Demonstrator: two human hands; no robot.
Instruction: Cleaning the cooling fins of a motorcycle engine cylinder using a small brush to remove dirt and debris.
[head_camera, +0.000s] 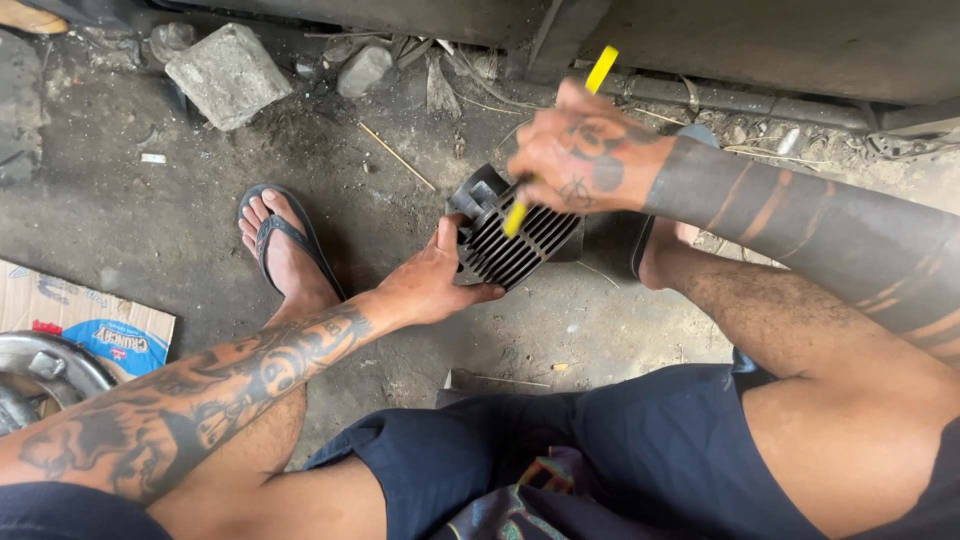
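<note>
Both your hands work 1 black finned engine cylinder (515, 238) over the dirt floor (150, 210). Your left hand (435, 285) clasps its lower edge. Your right hand (570, 160) is closed around a yellow-handled tool (515, 218) laid against the fins.

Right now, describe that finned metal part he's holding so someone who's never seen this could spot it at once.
Look at the dirty concrete floor between the person's two sandalled feet. There the left hand steadies a dark finned engine cylinder, while the right hand pokes a yellow-handled tool into it. Its rows of parallel black cooling fins set it apart from the grey stone block and rubble behind.
</note>
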